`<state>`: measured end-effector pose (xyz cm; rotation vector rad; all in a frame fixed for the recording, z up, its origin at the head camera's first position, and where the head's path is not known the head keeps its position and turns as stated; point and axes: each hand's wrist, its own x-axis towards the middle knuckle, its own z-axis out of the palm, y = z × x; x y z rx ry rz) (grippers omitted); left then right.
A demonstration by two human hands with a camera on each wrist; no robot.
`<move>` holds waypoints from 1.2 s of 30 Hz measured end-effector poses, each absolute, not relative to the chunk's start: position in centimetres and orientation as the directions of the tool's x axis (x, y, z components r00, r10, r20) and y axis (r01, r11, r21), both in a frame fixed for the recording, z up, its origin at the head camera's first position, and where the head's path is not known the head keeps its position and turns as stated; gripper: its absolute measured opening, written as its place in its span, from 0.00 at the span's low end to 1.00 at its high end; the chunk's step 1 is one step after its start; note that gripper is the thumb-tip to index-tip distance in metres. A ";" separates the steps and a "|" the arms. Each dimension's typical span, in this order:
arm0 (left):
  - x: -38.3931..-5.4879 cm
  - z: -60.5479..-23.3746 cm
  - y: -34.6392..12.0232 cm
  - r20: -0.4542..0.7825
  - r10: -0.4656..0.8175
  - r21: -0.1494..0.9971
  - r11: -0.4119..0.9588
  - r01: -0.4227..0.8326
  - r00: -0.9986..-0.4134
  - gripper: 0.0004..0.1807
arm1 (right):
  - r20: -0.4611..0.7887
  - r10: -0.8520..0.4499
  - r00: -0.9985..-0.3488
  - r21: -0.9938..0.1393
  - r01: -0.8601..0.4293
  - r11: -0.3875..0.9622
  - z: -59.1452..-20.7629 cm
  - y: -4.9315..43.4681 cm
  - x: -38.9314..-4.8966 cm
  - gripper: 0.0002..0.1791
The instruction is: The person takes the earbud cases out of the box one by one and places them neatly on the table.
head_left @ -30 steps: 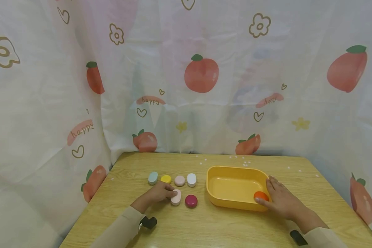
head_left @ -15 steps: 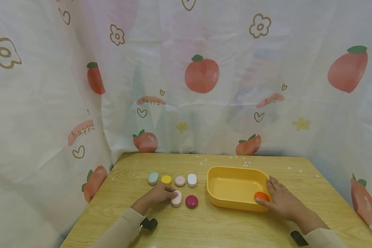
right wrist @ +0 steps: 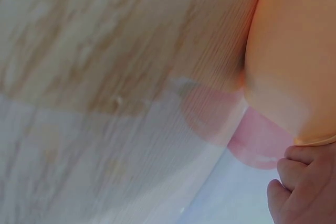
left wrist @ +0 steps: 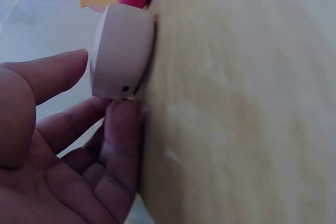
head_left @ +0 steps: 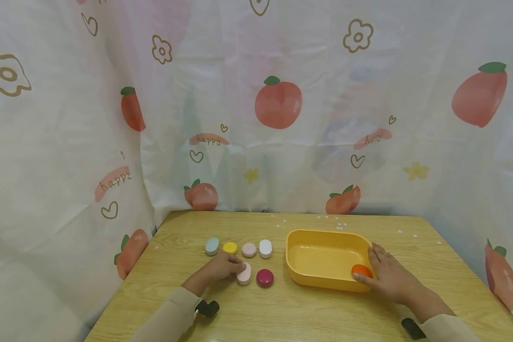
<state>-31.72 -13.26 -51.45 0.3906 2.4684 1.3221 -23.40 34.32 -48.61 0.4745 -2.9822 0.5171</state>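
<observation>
In the head view my left hand (head_left: 224,267) is at a pale pink oval case (head_left: 244,275) on the table, the thumb overlapping its top. Seen from the left wrist, the thumb (left wrist: 63,74) lies beside the case's top face and the other fingers are at its near end, where a small dark slot shows. To its right sits a dark red round case (head_left: 265,278). At the right end of a yellow plastic tub (head_left: 325,282), my right hand (head_left: 389,275) holds the rim, fingers outside and thumb over an orange case (head_left: 361,271) inside.
Behind the left hand stands a row of cases: light green (head_left: 212,246), yellow (head_left: 229,248), pink (head_left: 249,250) and white (head_left: 265,248). White specks dot the back of the wooden table (head_left: 256,313). A fruit-printed curtain (head_left: 308,156) hangs around the table.
Over the second, my left hand and the pale pink case have shifted slightly toward the near edge. My right hand stays at the tub.
</observation>
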 end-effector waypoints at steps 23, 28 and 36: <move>-33.3 -48.2 -13.4 -0.135 0.378 0.870 0.488 0.073 -0.916 0.16 | 0.108 -0.288 -0.952 -0.313 -0.307 0.899 -48.2 34.4 -22.9 0.53; -33.8 -47.6 -13.0 -0.125 0.411 0.861 0.496 0.107 -0.903 0.18 | 0.116 -0.295 -0.948 -0.291 -0.317 0.903 -48.2 34.3 -23.3 0.53; -34.5 -47.2 -11.3 -0.121 0.464 0.861 0.488 0.139 -0.877 0.18 | 0.109 -0.300 -0.948 -0.259 -0.319 0.912 -48.2 34.3 -23.5 0.54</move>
